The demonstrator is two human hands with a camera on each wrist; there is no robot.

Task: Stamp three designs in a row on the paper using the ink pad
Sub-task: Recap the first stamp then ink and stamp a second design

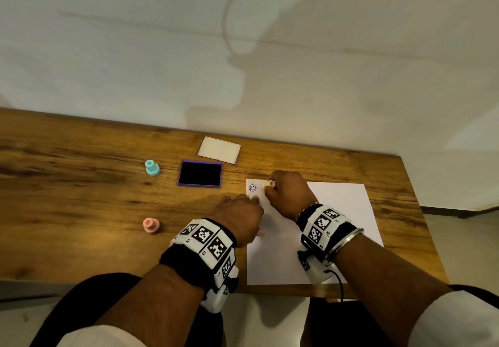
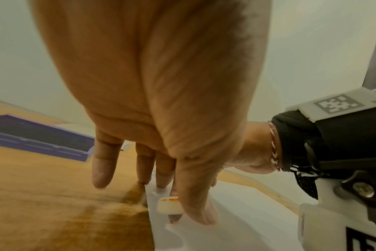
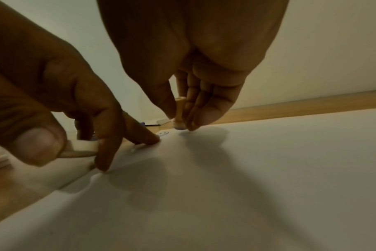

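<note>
— At the top left corner of the white paper sheet (image 1: 324,225), what is the right hand (image 1: 289,192) doing?
— It pinches a small cream plastic stamp (image 1: 268,184) upright between thumb and fingertips; in the right wrist view its inked base sits just at the sheet, though I cannot tell whether it touches.
— And the left hand (image 1: 240,217)?
— Its fingertips (image 2: 161,178) press on the sheet's left edge, while the thumb and a finger pinch a small whitish cap (image 2: 169,204).
— Anything printed?
— One purple smiley print (image 1: 252,187), just left of the stamp.
— Further out on the wooden worktop (image 1: 81,198)?
— An open purple ink pad (image 1: 200,173) near the corner, its cream lid (image 1: 219,150) behind it, a teal plastic stamp (image 1: 152,168) to the left, and a pink plastic stamp (image 1: 151,225) nearer the person.
</note>
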